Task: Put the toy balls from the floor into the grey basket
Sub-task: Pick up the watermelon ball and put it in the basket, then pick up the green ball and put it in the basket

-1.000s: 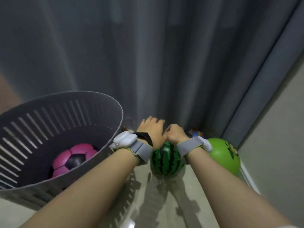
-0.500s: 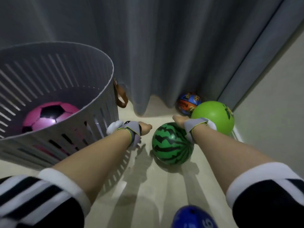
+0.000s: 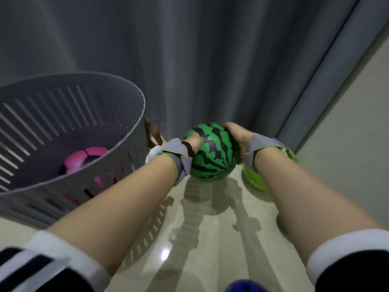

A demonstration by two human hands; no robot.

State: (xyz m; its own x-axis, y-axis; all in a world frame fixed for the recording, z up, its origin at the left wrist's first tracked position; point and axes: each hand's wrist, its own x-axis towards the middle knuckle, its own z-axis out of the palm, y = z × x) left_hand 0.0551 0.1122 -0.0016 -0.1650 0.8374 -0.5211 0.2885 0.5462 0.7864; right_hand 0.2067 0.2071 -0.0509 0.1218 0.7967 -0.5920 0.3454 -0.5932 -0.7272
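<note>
So I clamped my left hand (image 3: 190,144) and right hand (image 3: 239,135) on the watermelon ball (image 3: 214,157), fingers spread, since it was too wide for one, the grey basket (image 3: 117,152) waiting at nine o'clock.

Both forearms are reaching forward and slightly inward, bare from the rolled dark sleeves with white cuffs up to the wrists. Each wrist is wearing a grey strap with a thin yellow-green edge. The left hand (image 3: 190,144) is pressing its fingers against the left side of the watermelon ball (image 3: 212,152), while the right hand (image 3: 237,134) is curling over the ball's upper right side, fingers spread. The two hands are facing each other, clasping the ball between them.
</note>
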